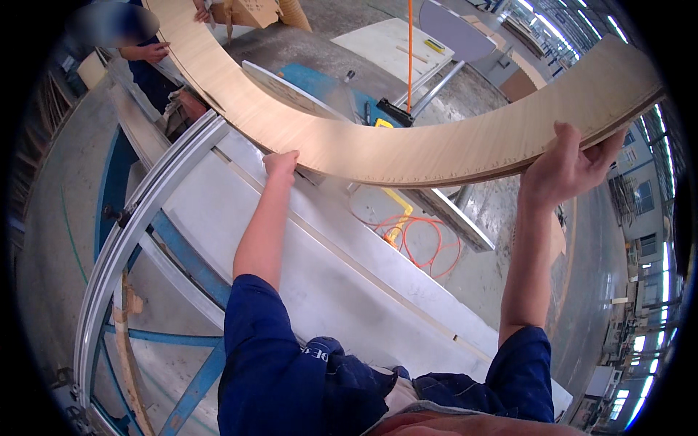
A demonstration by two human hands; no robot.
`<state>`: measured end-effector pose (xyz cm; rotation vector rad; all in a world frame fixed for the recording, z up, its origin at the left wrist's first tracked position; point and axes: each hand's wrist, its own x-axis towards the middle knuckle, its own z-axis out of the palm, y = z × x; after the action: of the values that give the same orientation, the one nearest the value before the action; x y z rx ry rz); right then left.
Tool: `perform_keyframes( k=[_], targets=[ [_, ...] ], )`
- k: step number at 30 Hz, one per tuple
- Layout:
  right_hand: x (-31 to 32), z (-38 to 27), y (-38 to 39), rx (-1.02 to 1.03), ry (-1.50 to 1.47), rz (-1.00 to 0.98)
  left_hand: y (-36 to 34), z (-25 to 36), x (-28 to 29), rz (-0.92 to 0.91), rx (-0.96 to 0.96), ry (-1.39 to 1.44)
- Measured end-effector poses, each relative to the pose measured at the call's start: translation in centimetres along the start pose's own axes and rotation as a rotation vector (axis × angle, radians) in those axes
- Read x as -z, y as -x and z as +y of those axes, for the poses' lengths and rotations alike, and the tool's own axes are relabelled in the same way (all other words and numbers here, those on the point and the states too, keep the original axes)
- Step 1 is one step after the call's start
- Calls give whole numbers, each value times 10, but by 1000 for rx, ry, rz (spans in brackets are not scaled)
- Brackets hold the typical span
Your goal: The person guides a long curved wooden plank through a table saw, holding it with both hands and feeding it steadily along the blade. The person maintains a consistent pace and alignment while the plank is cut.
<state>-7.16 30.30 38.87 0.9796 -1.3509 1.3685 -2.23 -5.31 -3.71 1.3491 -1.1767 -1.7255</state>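
Note:
A long pale wooden board (407,154) arcs across the upper part of the head view; the lens bends edges, so I cannot tell how curved it really is. My left hand (281,166) is closed on its near edge, left of the middle. Farther right, my right hand (568,168) grips the same edge from below, the thumb showing at the side and the board's end rising beyond. Below my left forearm lies a pale machine table (320,251) with a long slot. At the far left, another person's hand (155,52) touches the board's edge.
A silver rail (98,291) on a blue frame (193,261) runs along the left. An orange hose (436,243) lies coiled on the floor beyond the table, and an orange cord (410,58) hangs behind the board. A white panel (392,47) lies farther back.

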Motion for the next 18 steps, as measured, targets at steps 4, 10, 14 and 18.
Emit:
perform_keyframes(
  k=[4,10,14,18],
  targets=[
    [1,1,0,-5,-25,14,48,17,-8,-54,-40,-25],
    [0,0,0,27,-29,12,77,26,-1,-150,-4,89],
    [4,5,0,42,-14,-14,72,24,-7,-103,18,-10],
    [1,0,1,36,-24,-17,78,11,-6,-43,-85,5]
  ],
)
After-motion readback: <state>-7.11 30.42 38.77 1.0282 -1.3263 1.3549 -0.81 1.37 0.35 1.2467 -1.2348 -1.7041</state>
